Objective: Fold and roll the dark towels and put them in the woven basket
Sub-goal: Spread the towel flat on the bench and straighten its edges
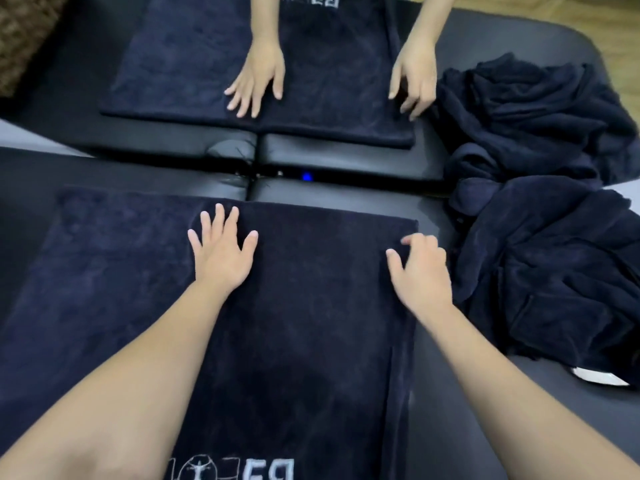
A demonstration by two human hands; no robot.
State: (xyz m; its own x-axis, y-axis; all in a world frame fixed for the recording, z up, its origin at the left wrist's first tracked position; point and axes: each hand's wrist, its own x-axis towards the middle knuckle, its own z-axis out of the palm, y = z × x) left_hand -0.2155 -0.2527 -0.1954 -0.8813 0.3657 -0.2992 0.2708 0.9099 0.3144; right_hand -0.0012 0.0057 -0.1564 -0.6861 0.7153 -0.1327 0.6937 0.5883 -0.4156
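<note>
A dark towel (294,306) lies spread flat on the black padded desk (450,410), reaching from the bottom of the view up to an edge just beyond the fingertips of both hands. The left hand (221,254) rests palm down on the towel with its fingers straight and spread, holding nothing, its fingertips close to the towel's far edge. The right hand (420,271) sits at the towel's far right corner, its fingers curled and the thumb set against them, pinching the cloth at that corner. Pale lettering (242,469) shows on the towel near the left forearm, at the bottom of the view. To the right of the right hand, a heap of crumpled dark towels (540,237) lies on the desk, well apart from the left hand. Beyond both hands, past a seam with a small blue light (306,176), a mirror image (263,77) repeats the towel and the two hands. At the far upper left, beyond the left hand, a brown woven surface (24,36) is partly in view.
</note>
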